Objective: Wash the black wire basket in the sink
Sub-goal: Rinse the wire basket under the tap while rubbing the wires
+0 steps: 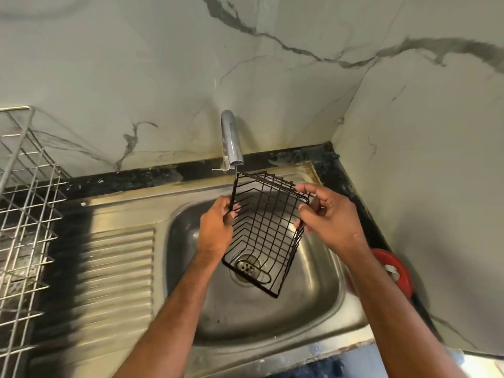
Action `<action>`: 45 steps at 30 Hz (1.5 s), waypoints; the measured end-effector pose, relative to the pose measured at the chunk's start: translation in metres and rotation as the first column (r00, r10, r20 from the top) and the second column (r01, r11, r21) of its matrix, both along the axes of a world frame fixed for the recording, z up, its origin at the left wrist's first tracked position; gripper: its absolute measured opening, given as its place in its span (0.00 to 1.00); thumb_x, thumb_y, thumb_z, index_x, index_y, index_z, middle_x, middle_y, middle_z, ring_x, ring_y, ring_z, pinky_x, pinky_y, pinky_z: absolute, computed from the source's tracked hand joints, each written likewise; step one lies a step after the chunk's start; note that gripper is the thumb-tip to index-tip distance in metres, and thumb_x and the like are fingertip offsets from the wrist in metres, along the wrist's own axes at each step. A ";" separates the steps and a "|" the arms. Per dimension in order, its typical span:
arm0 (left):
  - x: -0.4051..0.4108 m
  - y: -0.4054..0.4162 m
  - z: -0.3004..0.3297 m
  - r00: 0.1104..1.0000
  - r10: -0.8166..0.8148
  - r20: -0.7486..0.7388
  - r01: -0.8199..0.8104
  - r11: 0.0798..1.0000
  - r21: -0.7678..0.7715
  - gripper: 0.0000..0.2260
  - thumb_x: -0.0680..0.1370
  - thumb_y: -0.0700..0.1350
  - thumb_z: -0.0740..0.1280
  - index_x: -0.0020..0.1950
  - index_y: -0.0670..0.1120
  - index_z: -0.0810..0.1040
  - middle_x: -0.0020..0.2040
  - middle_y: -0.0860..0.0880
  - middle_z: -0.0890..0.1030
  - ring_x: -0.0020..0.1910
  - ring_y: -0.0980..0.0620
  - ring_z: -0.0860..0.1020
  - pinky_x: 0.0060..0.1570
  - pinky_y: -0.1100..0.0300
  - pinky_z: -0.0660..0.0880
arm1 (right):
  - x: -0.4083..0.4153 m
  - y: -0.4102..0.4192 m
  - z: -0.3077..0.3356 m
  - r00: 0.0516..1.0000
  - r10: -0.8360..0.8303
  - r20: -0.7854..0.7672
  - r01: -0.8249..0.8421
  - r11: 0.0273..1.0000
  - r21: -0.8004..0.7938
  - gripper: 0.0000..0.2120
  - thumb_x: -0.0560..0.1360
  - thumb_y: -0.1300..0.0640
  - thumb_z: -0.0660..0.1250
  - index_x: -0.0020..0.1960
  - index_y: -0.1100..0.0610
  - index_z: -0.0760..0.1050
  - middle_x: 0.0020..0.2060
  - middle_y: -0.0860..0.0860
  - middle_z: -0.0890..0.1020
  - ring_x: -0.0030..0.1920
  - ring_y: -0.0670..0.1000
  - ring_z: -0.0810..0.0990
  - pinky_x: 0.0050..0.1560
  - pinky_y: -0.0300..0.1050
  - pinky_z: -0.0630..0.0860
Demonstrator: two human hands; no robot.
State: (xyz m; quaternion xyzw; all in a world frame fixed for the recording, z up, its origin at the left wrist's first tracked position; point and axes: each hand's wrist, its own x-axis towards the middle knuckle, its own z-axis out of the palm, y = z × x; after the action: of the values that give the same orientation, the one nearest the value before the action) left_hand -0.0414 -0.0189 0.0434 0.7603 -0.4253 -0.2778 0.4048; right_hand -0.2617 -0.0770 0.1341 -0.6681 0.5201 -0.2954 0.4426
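The black wire basket (263,230) hangs tilted over the steel sink bowl (313,290), its open mouth facing me and its far rim just under the chrome tap spout (231,140). My left hand (215,227) grips the basket's left rim. On the right rim, my right hand (327,216) holds the wire between its fingers and thumb. A thin stream of water runs from the spout down past the basket's left edge. Through the wires the sink drain (246,267) shows.
A ribbed steel drainboard (114,271) lies left of the bowl. A metal wire dish rack (24,214) stands at the far left. A red round object (395,271) sits on the dark counter right of the sink. Marble-patterned walls close the back and right.
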 end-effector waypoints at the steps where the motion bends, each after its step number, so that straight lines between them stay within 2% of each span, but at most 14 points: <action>1: -0.002 0.000 -0.001 1.000 0.006 -0.007 -0.006 1.000 0.014 0.11 0.82 0.36 0.64 0.62 0.46 0.77 0.58 0.51 0.85 0.58 0.55 0.81 0.59 0.61 0.74 | 0.000 0.000 -0.002 1.000 0.010 -0.004 -0.010 1.000 -0.010 0.20 0.76 0.60 0.72 0.62 0.40 0.79 0.35 0.54 0.83 0.38 0.48 0.86 0.46 0.37 0.82; 3: -0.005 -0.001 -0.004 1.000 0.016 -0.023 -0.016 0.999 0.031 0.11 0.82 0.35 0.64 0.62 0.46 0.77 0.58 0.50 0.85 0.59 0.55 0.81 0.61 0.61 0.74 | 0.000 0.000 -0.007 1.000 0.024 0.011 -0.023 0.999 -0.023 0.20 0.76 0.59 0.73 0.62 0.39 0.79 0.35 0.54 0.82 0.41 0.53 0.86 0.50 0.42 0.84; 7: -0.005 -0.010 -0.006 0.998 0.042 -0.053 -0.042 0.999 0.009 0.13 0.81 0.33 0.63 0.61 0.47 0.78 0.59 0.50 0.85 0.60 0.54 0.82 0.66 0.55 0.76 | 0.000 0.001 -0.018 0.997 0.029 0.074 -0.025 0.998 -0.058 0.20 0.76 0.58 0.73 0.63 0.40 0.80 0.37 0.59 0.79 0.42 0.63 0.83 0.49 0.54 0.84; 12: -0.003 -0.023 -0.004 0.990 0.030 -0.135 -0.035 0.999 -0.034 0.19 0.82 0.31 0.61 0.68 0.48 0.77 0.63 0.54 0.82 0.62 0.57 0.81 0.68 0.53 0.75 | 0.001 -0.001 -0.026 0.994 0.019 0.110 -0.006 0.993 -0.121 0.19 0.76 0.56 0.72 0.63 0.38 0.79 0.38 0.54 0.83 0.42 0.61 0.85 0.48 0.58 0.84; 16: -0.004 -0.027 -0.003 0.969 -0.006 -0.247 -0.007 0.999 -0.053 0.18 0.82 0.32 0.61 0.68 0.48 0.77 0.63 0.53 0.82 0.62 0.55 0.81 0.68 0.54 0.75 | 0.001 -0.003 -0.027 0.991 -0.020 0.130 0.046 0.979 -0.199 0.18 0.76 0.59 0.73 0.65 0.48 0.81 0.41 0.55 0.83 0.39 0.62 0.83 0.43 0.62 0.82; 18: -0.003 -0.027 -0.003 0.946 -0.007 -0.324 -0.012 0.998 -0.057 0.17 0.82 0.33 0.61 0.68 0.47 0.77 0.62 0.53 0.83 0.61 0.56 0.81 0.68 0.54 0.75 | 0.003 -0.003 -0.026 0.992 -0.022 0.124 0.052 0.969 -0.243 0.18 0.76 0.60 0.73 0.65 0.51 0.81 0.40 0.53 0.83 0.37 0.58 0.82 0.43 0.57 0.83; 21: -0.001 -0.026 -0.003 0.880 -0.017 -0.474 -0.019 0.997 -0.071 0.17 0.82 0.32 0.61 0.68 0.46 0.78 0.63 0.51 0.83 0.62 0.55 0.81 0.69 0.52 0.74 | 0.005 -0.001 -0.023 0.994 -0.022 0.104 0.056 0.940 -0.335 0.17 0.76 0.64 0.72 0.64 0.55 0.81 0.38 0.48 0.79 0.35 0.45 0.78 0.41 0.39 0.80; 23: 0.000 -0.024 -0.002 0.855 -0.023 -0.517 -0.023 0.996 -0.082 0.17 0.82 0.32 0.61 0.68 0.45 0.78 0.62 0.50 0.83 0.62 0.56 0.81 0.68 0.54 0.74 | 0.006 -0.001 -0.024 0.995 -0.037 0.089 0.068 0.922 -0.381 0.17 0.76 0.65 0.72 0.64 0.57 0.81 0.38 0.48 0.78 0.34 0.43 0.75 0.40 0.34 0.77; 28: 0.001 -0.025 0.003 0.848 -0.028 -0.529 -0.036 0.993 -0.111 0.15 0.82 0.31 0.61 0.64 0.41 0.79 0.61 0.48 0.84 0.62 0.57 0.81 0.67 0.56 0.74 | 0.006 -0.004 -0.027 0.995 -0.082 0.061 0.100 0.912 -0.399 0.16 0.77 0.64 0.70 0.64 0.55 0.81 0.41 0.48 0.78 0.36 0.45 0.77 0.41 0.35 0.78; 31: 0.005 -0.028 0.001 0.863 -0.018 -0.505 -0.040 0.994 -0.104 0.14 0.81 0.31 0.62 0.63 0.41 0.80 0.60 0.49 0.84 0.63 0.57 0.81 0.68 0.54 0.73 | 0.006 -0.005 -0.027 0.998 -0.066 0.016 0.067 0.904 -0.422 0.17 0.79 0.64 0.69 0.66 0.55 0.80 0.42 0.49 0.78 0.37 0.48 0.78 0.41 0.37 0.79; 33: 0.005 -0.030 0.001 0.865 -0.021 -0.501 -0.045 0.992 -0.119 0.14 0.81 0.31 0.62 0.60 0.43 0.82 0.60 0.49 0.85 0.64 0.56 0.80 0.70 0.51 0.72 | 0.005 -0.007 -0.028 0.998 -0.064 0.003 0.059 0.900 -0.432 0.17 0.79 0.63 0.68 0.67 0.54 0.79 0.42 0.47 0.77 0.37 0.48 0.77 0.41 0.35 0.79; 36: 0.004 -0.032 0.000 0.876 -0.066 -0.478 -0.020 0.985 -0.173 0.17 0.81 0.30 0.61 0.53 0.51 0.81 0.60 0.49 0.85 0.66 0.54 0.79 0.73 0.48 0.69 | 0.004 -0.010 -0.029 0.997 -0.078 0.026 0.082 0.915 -0.394 0.17 0.80 0.63 0.68 0.67 0.52 0.79 0.45 0.44 0.77 0.41 0.46 0.80 0.44 0.33 0.79; 40: 0.001 -0.032 -0.007 0.875 -0.089 -0.477 -0.005 0.981 -0.191 0.16 0.81 0.29 0.59 0.51 0.49 0.78 0.60 0.50 0.85 0.68 0.55 0.77 0.75 0.44 0.65 | 0.003 -0.013 -0.028 0.996 -0.084 0.044 0.094 0.917 -0.387 0.17 0.80 0.64 0.68 0.67 0.52 0.79 0.48 0.45 0.78 0.46 0.41 0.80 0.48 0.29 0.76; 45: -0.004 -0.033 -0.006 0.873 -0.062 -0.484 -0.035 0.982 -0.188 0.16 0.81 0.28 0.59 0.52 0.49 0.77 0.61 0.51 0.84 0.68 0.57 0.77 0.75 0.43 0.66 | 0.002 -0.019 -0.027 0.996 -0.067 0.057 0.084 0.921 -0.380 0.17 0.80 0.63 0.67 0.67 0.51 0.79 0.49 0.50 0.79 0.47 0.48 0.83 0.49 0.36 0.80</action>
State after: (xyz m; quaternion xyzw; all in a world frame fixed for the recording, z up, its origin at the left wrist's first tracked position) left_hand -0.0455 -0.0521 0.0374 0.6204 -0.3395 -0.4211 0.5679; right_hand -0.2595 -0.0963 0.1068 -0.7146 0.4684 -0.4219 0.3033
